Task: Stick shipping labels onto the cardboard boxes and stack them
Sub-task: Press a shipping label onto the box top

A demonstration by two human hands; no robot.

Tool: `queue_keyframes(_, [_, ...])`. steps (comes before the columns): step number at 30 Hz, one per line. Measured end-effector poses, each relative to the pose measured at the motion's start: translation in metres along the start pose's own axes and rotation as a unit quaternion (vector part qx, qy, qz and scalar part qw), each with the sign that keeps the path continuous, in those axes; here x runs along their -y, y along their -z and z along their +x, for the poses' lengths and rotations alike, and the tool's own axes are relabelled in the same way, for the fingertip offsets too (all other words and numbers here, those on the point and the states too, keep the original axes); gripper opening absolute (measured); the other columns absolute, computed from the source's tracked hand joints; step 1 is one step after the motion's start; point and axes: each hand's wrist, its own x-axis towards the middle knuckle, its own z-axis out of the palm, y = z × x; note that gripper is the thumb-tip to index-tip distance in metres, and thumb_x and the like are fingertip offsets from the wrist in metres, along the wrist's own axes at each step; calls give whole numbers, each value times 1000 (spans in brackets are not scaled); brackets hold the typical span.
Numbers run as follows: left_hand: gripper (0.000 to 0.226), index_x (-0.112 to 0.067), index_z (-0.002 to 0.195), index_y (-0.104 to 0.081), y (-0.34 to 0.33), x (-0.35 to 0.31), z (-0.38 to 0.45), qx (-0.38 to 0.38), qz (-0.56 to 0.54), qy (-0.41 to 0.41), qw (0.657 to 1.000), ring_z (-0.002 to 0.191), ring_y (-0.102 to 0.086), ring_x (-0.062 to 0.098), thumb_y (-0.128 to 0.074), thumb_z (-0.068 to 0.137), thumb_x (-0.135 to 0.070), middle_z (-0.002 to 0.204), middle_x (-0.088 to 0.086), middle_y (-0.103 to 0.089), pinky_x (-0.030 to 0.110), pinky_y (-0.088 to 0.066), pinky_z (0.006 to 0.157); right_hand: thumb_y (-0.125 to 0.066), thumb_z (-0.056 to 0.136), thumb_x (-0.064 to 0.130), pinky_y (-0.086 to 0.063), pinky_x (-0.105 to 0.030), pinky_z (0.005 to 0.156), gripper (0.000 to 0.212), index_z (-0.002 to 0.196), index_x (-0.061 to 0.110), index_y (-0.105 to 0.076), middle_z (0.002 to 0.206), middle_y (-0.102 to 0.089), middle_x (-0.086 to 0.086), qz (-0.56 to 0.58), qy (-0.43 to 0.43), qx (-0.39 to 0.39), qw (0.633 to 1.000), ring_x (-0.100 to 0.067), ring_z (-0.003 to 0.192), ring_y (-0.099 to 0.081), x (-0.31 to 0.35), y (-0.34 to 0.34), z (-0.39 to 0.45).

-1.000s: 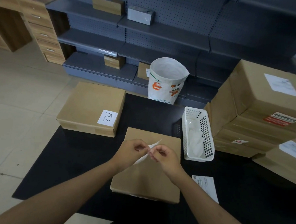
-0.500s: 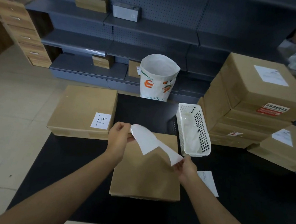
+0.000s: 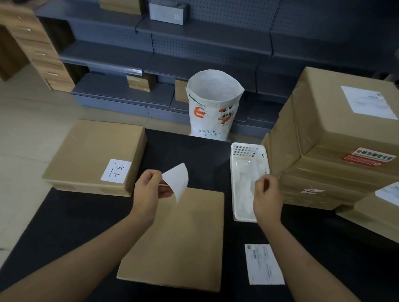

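A plain flat cardboard box lies on the black table in front of me. My left hand is above its far left corner and pinches a curled white label by one edge. Over the white basket, my right hand has its fingers curled, pinching what looks like the pale backing strip; blur hides the detail. Another printed label lies flat on the table under my right forearm. At the right stands a stack of labelled boxes.
A box with a handwritten white label sits at the table's left edge. One more labelled box leans at the far right. An open white paper sack stands behind the table, before grey shelving. Wooden drawers are at the far left.
The strip between my hands has come apart. My left hand kept the white label and stayed near the box corner. My right hand moved right, over the basket.
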Motion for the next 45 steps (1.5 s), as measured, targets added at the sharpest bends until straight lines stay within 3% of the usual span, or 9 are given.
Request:
queue_keyframes(8, [18,-25,76,-62,-20,19,4,11,65,-5,998,66,-69,19,-51,90,-28,68,-1,-65,24,-53,61,-53,94,44,-49,-36,69,39,93,6,-60,93,-67,-11,-302,6,132,944,-29,85,-63,-34,4,54])
queue_keyframes(13, [17,-25,81,-63,-31,27,3,20,103,-6,994,72,-70,23,-50,86,-35,72,1,-67,30,-52,65,-34,101,45,-51,-39,77,48,98,6,-62,101,-65,-16,-331,-14,117,936,-33,95,-62,-43,0,56])
queue_keyframes(21, [17,-2,96,-55,-47,20,-11,41,98,-31,994,65,-66,16,-42,96,-13,61,-2,-64,22,-53,64,-44,99,29,-53,-39,69,32,124,7,-42,101,-67,-15,-346,18,98,933,-33,86,-67,-27,5,54])
queue_keyframes(25, [15,-4,96,-57,-42,19,-16,54,138,-51,988,67,-64,8,-44,96,-11,67,-10,-64,25,-50,67,-46,98,39,-50,-34,62,27,95,14,-54,77,-66,-5,-198,99,180,958,-24,69,-62,9,-18,22])
queue_keyframes(28, [13,-18,94,-62,-32,16,-18,67,172,-60,981,72,-62,4,-50,92,-14,79,-16,-64,26,-48,69,-49,94,51,-56,-32,59,41,83,13,-59,68,-67,-3,15,-15,294,956,-17,59,-65,43,-44,-9])
queue_keyframes(32, [11,-26,95,-65,-17,8,-19,147,212,-93,962,86,-63,11,-56,88,-22,90,-8,-66,31,-52,75,-48,90,61,-60,-31,69,50,89,13,-63,77,-73,-1,120,-121,364,916,-17,67,-72,69,-67,-30])
queue_keyframes(36, [9,-26,96,-65,0,1,-20,212,245,-131,937,95,-60,7,-62,87,-27,97,-12,-65,22,-45,81,-60,92,34,-58,-27,64,27,96,7,-60,86,-72,-11,185,-152,326,914,-17,71,-72,73,-75,-49])
queue_keyframes(39, [17,-25,102,-64,24,-1,-24,223,220,-103,944,102,-55,4,-67,86,-33,106,-14,-58,10,-41,78,-54,92,20,-57,-39,80,13,94,9,-60,95,-71,-13,185,-186,271,926,-23,85,-70,71,-81,-63])
queue_keyframes(45, [41,-18,116,-53,60,7,-17,97,276,-30,956,109,-47,14,-64,86,-43,121,-2,-44,33,-47,92,-54,92,24,-55,-42,84,20,102,10,-65,94,-75,-8,266,-255,236,899,-25,89,-72,55,-82,-102])
